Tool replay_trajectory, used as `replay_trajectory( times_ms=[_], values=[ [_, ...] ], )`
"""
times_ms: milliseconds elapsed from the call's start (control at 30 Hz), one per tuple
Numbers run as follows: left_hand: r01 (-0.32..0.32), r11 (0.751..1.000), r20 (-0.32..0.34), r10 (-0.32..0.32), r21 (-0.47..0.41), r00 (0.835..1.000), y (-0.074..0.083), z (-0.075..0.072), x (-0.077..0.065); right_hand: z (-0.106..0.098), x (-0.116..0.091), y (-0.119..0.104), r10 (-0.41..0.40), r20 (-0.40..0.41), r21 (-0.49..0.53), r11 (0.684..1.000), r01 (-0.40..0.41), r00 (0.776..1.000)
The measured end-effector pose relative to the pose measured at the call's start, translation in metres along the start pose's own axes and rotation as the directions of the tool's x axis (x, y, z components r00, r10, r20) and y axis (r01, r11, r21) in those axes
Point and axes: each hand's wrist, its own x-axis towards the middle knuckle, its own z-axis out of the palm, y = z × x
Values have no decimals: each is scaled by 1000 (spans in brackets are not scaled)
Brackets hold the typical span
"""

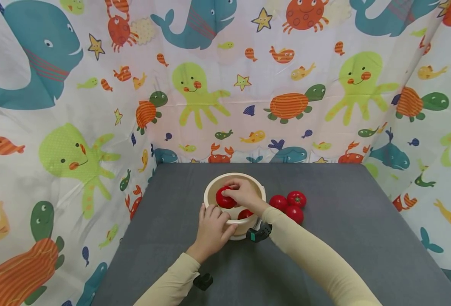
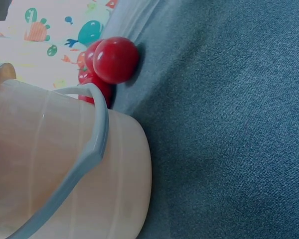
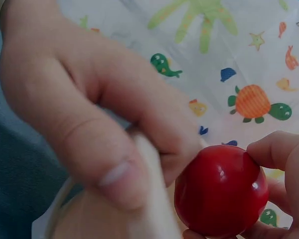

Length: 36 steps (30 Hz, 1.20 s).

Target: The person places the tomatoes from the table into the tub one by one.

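Observation:
A cream bucket [image 1: 236, 175] with a grey handle [image 2: 95, 144] stands upright on the table. My left hand [image 1: 211, 229] grips its near-left rim, thumb outside and fingers over the edge in the right wrist view. With thumb and fingertips, my right hand [image 1: 244, 194] holds a shiny red tomato [image 3: 222, 191] inside the bucket's mouth. Lower in the bucket lies another red tomato [image 1: 244, 214], partly hidden by the near rim.
Right of the bucket, three red tomatoes [image 1: 295, 214] sit clustered on the dark grey tabletop [image 1: 348, 221]. A curtain [image 1: 218, 93] printed with sea animals borders the table at the back and both sides.

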Motion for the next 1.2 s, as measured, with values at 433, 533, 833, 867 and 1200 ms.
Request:
replay_trajectory(
  times_ms=[433,533,833,867,1200],
  values=[
    [6,1000,15,-6,9,1000,0,2,-1,6,4,13,-8,-1,-57,998,8,1000],
    [13,1000,21,-13,6,1000,-1,3,-1,5,4,13,-6,-7,-77,997,6,1000],
    [21,1000,34,-21,0,999,1,0,0,5,5,14,-2,-13,-90,996,1,1000],
    [17,1000,28,-17,1,999,1,0,0,6,5,14,-5,-15,-92,996,3,1000],
    [-5,1000,-17,6,13,1000,-1,2,-1,8,3,14,24,0,-16,1000,-24,1000]
  ],
)
